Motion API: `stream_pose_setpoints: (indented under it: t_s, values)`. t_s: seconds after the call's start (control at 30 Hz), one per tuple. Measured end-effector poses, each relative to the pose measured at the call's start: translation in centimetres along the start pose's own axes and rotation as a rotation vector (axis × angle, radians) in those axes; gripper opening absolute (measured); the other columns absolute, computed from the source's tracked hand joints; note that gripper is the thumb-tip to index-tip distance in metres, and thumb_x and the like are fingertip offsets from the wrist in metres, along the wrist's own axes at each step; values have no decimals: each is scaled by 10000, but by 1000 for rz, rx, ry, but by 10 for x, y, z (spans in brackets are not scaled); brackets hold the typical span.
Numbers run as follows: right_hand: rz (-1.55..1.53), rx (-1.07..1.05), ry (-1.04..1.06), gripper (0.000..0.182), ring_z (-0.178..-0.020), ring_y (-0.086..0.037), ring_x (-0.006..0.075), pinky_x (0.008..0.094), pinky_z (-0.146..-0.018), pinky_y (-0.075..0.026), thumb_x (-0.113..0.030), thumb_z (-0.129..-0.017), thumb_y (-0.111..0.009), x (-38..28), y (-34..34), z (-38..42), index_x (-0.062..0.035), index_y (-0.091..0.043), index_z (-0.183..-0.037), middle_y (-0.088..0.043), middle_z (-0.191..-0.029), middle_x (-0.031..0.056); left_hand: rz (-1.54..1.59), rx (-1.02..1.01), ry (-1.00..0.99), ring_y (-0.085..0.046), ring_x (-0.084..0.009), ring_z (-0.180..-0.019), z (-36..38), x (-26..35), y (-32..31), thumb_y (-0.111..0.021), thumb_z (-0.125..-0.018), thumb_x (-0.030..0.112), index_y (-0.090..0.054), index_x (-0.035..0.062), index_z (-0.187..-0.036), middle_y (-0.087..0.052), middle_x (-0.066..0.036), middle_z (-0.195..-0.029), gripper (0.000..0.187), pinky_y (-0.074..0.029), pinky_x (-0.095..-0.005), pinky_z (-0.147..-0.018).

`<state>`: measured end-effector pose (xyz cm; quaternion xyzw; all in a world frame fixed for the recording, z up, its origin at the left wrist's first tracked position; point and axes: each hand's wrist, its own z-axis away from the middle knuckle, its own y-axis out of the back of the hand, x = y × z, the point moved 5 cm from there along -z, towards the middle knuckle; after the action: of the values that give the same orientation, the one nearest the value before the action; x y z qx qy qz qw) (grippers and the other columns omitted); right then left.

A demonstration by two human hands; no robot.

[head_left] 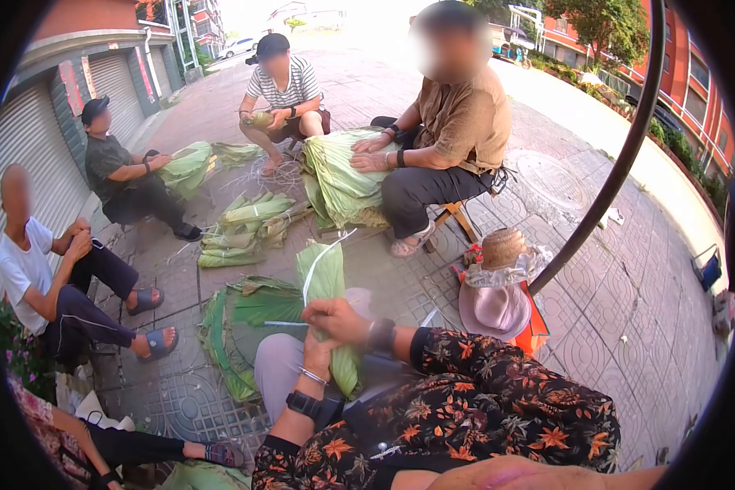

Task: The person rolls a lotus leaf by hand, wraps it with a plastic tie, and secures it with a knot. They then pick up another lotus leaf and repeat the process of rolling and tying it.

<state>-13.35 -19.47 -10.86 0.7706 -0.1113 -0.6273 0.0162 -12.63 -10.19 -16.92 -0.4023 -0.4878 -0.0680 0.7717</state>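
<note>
A folded bundle of broad green leaves point(322, 273) stands upright over my lap, its lower part showing below my wrists. My left hand point(317, 353) is closed around the middle of the bundle. Just above it, my right hand point(336, 318) pinches a white strip point(309, 282) against the leaves. One end of this strip sticks up past the bundle's top, and another short white end pokes out left of my hands. Overlapping fingers partly hide the grip. More loose green leaves point(257, 306) lie on the paving beside my knee.
Several people sit around on low seats. One presses a large leaf stack point(343, 175) on the lap. Tied leaf bundles point(249, 224) lie on the paving ahead. To my right are a straw hat point(505, 249), a pink hat point(494, 309) and a dark curved pole point(621, 163).
</note>
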Motion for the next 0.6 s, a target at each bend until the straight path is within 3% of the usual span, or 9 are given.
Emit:
stream_pose_setpoints:
  t_s: [0.5,0.6]
  values:
    - [53,6,29,128,-753,-598,132,267,-682,-490,-21,-840,-552,-7,2,1,-8,-622,-946,-641,-798,68,-21,-28,-30,-527,-230,-1107,-5,-7,7,-663,-677,-35,-358,47,-1337,-501,-85,-1210,731,-460,-342,-926]
    - [35,8,24,130,-726,-583,125,267,-667,-486,-20,-842,-554,-5,3,1,-8,-622,-951,-632,-781,60,-89,0,-75,-585,-235,-992,-9,-8,10,-620,-701,-90,-402,66,-1279,-537,-69,-1137,637,-511,-355,-847]
